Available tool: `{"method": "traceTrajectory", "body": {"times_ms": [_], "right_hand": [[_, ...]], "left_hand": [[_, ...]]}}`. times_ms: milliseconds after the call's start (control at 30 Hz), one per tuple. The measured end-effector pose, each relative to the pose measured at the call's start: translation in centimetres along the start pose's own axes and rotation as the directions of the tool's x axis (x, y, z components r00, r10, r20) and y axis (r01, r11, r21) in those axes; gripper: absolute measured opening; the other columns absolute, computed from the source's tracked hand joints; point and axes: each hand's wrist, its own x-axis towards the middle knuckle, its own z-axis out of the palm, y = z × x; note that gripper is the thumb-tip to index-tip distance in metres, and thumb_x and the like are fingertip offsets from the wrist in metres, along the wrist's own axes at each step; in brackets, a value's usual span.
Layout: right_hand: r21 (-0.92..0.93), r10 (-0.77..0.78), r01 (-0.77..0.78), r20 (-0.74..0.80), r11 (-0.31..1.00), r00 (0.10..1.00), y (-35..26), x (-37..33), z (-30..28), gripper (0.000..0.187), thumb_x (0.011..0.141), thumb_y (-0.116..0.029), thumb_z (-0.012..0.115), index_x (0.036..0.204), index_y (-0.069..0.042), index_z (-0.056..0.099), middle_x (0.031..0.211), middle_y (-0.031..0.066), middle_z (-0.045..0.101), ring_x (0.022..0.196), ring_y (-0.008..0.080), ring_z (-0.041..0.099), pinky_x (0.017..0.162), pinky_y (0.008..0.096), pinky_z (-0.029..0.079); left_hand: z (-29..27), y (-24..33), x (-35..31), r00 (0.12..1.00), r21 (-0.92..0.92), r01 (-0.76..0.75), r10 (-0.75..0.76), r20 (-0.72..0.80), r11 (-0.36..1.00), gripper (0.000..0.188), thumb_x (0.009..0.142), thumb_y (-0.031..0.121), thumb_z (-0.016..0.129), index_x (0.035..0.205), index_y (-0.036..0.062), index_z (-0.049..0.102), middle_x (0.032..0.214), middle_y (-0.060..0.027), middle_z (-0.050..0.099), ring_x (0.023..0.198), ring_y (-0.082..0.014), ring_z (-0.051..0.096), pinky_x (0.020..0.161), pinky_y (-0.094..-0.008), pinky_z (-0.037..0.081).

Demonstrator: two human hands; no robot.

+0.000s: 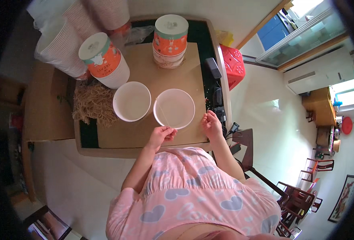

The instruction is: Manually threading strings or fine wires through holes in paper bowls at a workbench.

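Note:
Two open white paper tubs stand side by side on a cardboard sheet (pixel 141 50) on the table, the left tub (pixel 132 101) and the right tub (pixel 177 110). My left hand (pixel 162 136) is closed in a pinch at the near rim of the right tub. From its fingertips a thin pale string (pixel 163 114) runs across that tub to its far left rim. To the right of this tub, my right hand (pixel 212 125) is raised with its fingertips pinched together. Whatever they hold is too small to make out. A heap of tan twine (pixel 92 105) lies left of the tubs.
A stack of upside-down orange printed tubs (pixel 105 62) stands behind the left tub, another stack (pixel 170 38) farther back. Bagged white tubs (pixel 61 48) crowd the far left. Black adapters and cables (pixel 217 96) line the right table edge, with a red stool (pixel 232 66) beyond.

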Motion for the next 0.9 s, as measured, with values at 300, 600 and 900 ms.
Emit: {"method": "traceTrajectory", "body": {"times_ms": [300, 600, 900], "right_hand": [[-0.637, 0.015, 0.314, 0.455, 0.704, 0.890, 0.0, -6.5, 4.0, 0.010, 0.090, -0.006, 0.050, 0.094, -0.010, 0.041, 0.077, 0.0045, 0.057, 0.063, 0.0079, 0.049, 0.057, 0.0193, 0.038], [-0.726, 0.176, 0.430, 0.594, 0.536, 0.785, 1.9, -8.2, 4.8, 0.011, 0.090, 0.004, 0.043, 0.096, -0.004, 0.039, 0.082, 0.0062, 0.055, 0.075, 0.0109, 0.054, 0.064, 0.0225, 0.042], [-0.851, 0.133, 0.404, 0.468, 0.336, 0.874, 2.3, -8.8, 3.0, 0.011, 0.087, -0.007, 0.058, 0.093, 0.000, 0.053, 0.077, 0.0040, 0.058, 0.070, 0.0063, 0.051, 0.062, 0.0222, 0.044]], "left_hand": [[-0.9, 1.7, -2.8, 0.913, 0.812, -0.145, 0.394, -0.111, 0.565, 0.019, 0.086, 0.016, 0.061, 0.094, -0.0002, 0.064, 0.077, -0.0031, 0.065, 0.067, -0.0094, 0.058, 0.062, -0.0243, 0.048], [4.5, 4.0, -2.1, 0.972, 0.332, -0.235, 0.229, 0.058, 0.914, 0.014, 0.086, 0.015, 0.061, 0.083, 0.0014, 0.060, 0.069, 0.0014, 0.059, 0.059, -0.0048, 0.050, 0.051, -0.0214, 0.041], [4.1, 0.5, -1.2, 0.903, 0.615, -0.387, 0.418, 0.101, 0.687, 0.017, 0.084, 0.015, 0.060, 0.077, -0.0002, 0.057, 0.062, -0.0050, 0.057, 0.057, -0.0083, 0.052, 0.053, -0.0274, 0.043]]}}
